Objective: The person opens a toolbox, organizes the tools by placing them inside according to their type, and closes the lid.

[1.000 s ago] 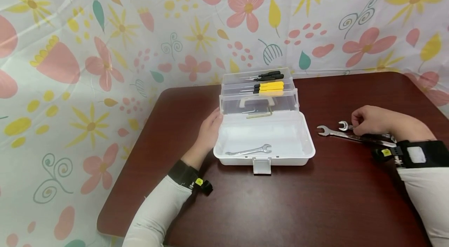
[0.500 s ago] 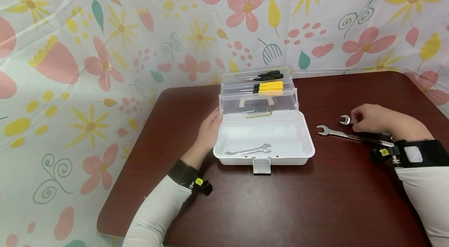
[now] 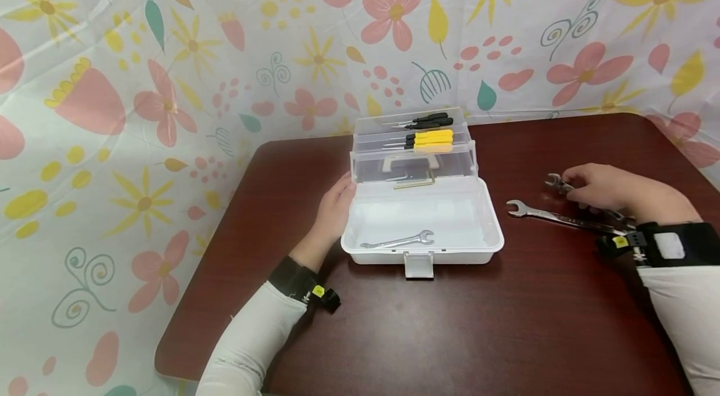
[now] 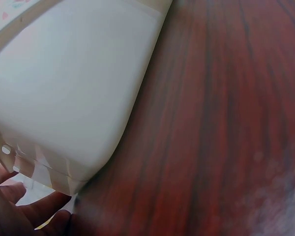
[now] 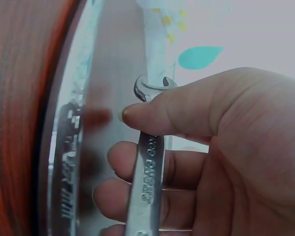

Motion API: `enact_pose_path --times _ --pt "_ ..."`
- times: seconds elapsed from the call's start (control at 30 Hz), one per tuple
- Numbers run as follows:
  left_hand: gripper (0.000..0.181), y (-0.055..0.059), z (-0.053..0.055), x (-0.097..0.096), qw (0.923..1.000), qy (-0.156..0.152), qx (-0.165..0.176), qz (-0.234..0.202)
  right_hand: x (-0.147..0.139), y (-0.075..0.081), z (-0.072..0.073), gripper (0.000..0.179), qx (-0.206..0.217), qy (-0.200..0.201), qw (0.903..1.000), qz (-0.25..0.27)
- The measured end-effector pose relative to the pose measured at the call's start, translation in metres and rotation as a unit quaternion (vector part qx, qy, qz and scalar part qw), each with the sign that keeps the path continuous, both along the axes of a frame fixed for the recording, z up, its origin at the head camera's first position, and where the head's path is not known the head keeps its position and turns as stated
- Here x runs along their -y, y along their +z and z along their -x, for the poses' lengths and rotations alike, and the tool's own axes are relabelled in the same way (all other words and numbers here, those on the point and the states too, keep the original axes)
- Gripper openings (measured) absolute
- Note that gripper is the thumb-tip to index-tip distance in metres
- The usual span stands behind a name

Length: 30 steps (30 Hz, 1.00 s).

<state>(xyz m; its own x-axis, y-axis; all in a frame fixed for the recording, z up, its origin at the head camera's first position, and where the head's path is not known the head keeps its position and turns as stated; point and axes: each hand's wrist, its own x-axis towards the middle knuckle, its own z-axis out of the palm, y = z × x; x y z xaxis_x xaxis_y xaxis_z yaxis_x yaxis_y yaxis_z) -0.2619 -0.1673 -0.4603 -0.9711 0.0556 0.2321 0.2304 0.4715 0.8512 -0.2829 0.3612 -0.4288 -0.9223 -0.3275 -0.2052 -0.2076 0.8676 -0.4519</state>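
My right hand [image 3: 604,187] pinches a silver open-end wrench [image 5: 150,177] between thumb and fingers, its jaw end tipped up past the thumb. Beside it on the table lies a longer wrench [image 3: 542,214], partly hidden under the wrist. An opened white toolbox [image 3: 368,257] stands in the middle, its clear lid folded back. Along the toolbox's left rear side, my left hand [image 3: 334,208] holds the corner; the left wrist view shows fingers [image 4: 46,206] bent around its back end. A smaller wrench [image 3: 399,240] lies inside near the front wall.
In the clear lid trays [image 3: 362,143] lie black-handled screwdrivers [image 3: 433,123] and yellow-handled screwdrivers [image 3: 435,137]. Hex keys [image 3: 413,183] sit by the hinge. A latch [image 3: 419,265] hangs at the toolbox front. Behind the dark red table [image 3: 484,327] hangs a flowered cloth [image 3: 225,40].
My right hand has tilted the wrench and shifted it slightly upward in view, its jaw end turning away from the longer wrench. The left hand and toolbox stay put.
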Motion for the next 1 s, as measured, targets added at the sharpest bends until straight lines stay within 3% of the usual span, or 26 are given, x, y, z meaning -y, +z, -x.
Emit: enact_pose_path --times 0.37,0.77,1.0 --pt "0.052 -0.001 0.0 0.001 1.0 -0.004 -0.006 -0.005 0.011 0.019 -0.008 0.015 -0.025 0.002 0.9997 -0.004" --pt "0.051 -0.002 0.001 0.002 1.0 -0.002 -0.006 -0.004 0.045 0.057 -0.032 0.004 -0.054 0.025 0.9982 0.011" --pt "0.052 -0.003 0.003 0.001 1.0 -0.001 -0.003 -0.006 0.066 0.074 -0.051 0.018 -0.156 0.061 0.9858 -0.013"
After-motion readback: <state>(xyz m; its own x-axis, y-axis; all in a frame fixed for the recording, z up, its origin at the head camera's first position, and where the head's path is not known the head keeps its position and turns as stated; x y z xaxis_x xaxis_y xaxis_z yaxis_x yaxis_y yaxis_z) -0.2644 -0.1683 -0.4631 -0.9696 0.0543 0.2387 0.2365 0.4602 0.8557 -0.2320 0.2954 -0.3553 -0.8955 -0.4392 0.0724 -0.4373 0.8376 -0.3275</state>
